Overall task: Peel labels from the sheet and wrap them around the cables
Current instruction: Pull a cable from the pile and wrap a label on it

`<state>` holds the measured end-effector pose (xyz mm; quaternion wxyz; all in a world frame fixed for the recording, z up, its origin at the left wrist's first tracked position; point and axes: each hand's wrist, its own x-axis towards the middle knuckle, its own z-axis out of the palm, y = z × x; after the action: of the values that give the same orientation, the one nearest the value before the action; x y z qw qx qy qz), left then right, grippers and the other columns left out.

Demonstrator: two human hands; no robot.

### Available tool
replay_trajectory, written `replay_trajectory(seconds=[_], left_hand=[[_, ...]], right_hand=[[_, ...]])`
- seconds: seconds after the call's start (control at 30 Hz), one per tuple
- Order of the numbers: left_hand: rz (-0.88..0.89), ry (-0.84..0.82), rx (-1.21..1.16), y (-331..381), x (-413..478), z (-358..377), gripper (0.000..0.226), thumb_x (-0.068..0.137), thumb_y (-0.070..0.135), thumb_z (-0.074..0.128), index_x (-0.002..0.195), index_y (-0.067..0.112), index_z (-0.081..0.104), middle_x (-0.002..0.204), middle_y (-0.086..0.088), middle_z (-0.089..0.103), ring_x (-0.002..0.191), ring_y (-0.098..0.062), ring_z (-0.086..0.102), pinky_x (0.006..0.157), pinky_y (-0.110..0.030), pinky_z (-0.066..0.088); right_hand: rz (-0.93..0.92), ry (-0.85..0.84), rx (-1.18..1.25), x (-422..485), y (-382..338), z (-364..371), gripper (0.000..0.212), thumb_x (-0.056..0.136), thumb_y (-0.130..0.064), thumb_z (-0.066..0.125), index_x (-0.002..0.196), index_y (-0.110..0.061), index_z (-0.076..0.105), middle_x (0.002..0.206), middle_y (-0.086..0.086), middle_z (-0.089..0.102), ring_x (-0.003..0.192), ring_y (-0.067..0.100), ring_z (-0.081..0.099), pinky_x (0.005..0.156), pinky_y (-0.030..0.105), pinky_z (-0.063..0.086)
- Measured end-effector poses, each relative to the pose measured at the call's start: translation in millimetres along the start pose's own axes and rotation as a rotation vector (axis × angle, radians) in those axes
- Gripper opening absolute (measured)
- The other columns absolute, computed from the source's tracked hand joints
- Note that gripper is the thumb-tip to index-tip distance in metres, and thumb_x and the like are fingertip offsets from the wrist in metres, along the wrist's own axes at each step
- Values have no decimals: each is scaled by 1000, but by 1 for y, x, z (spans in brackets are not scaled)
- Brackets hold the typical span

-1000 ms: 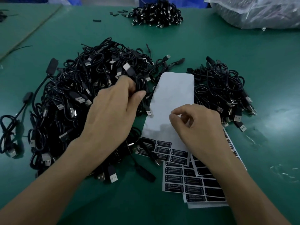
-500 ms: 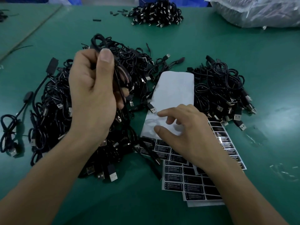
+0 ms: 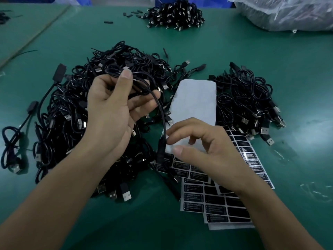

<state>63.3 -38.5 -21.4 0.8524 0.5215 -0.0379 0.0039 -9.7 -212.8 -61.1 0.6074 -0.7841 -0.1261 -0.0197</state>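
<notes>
My left hand (image 3: 117, 109) is raised over the big heap of black USB cables (image 3: 68, 112), palm up, gripping one black cable (image 3: 161, 114) between thumb and fingers. That cable arcs down to its black connector block (image 3: 160, 150). My right hand (image 3: 203, 150) hovers over the label sheets, with its index fingertip touching the block and its thumb just below. The top label sheet (image 3: 196, 103) is mostly bare white backing. Rows of black labels (image 3: 194, 197) remain at its near end and on the sheets beneath.
A second pile of black cables (image 3: 246, 105) lies right of the sheets. A smaller pile of connectors (image 3: 175, 14) sits at the far edge, with a clear plastic bag (image 3: 288, 13) at the far right. Loose cables (image 3: 12, 147) trail at the left on the green mat.
My left hand has lowered and turned palm up with one cable pulled free from the heap. My right hand has lifted off the sheet and reached to the cable's hanging block.
</notes>
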Motion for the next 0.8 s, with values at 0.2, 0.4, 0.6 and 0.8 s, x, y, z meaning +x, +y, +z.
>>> replay_trajectory(seconds=[0.2,0.4,0.6,0.8], left_hand=[[-37,20,-42,-1,-1,0,17,104,23,52,99,12,41,79,-5,73,79,-25,76,60,-23,58],[-31,54,-17,-1,1,-4,19,104,23,55,108,10,41,85,-8,68,78,-23,75,61,-25,58],[-12,34,441,-3,3,-9,28,95,34,68,84,21,46,64,8,55,48,-9,48,43,-25,44],[287,-193,787,-11,-10,-1,38,97,35,64,61,22,58,49,3,57,39,-9,43,43,-20,38]], right_hand=[[37,31,15,0,2,5,35,74,-33,82,101,-37,59,104,-5,72,99,18,68,78,26,46],[80,97,44,3,-1,8,26,84,-16,79,94,-34,63,82,-4,77,74,35,67,71,43,57],[66,440,-164,6,7,-13,31,89,-12,73,94,-42,71,79,-18,72,72,2,65,69,20,53],[20,565,-195,5,8,-20,27,86,-10,77,92,-36,74,83,-15,74,74,13,67,65,23,54]])
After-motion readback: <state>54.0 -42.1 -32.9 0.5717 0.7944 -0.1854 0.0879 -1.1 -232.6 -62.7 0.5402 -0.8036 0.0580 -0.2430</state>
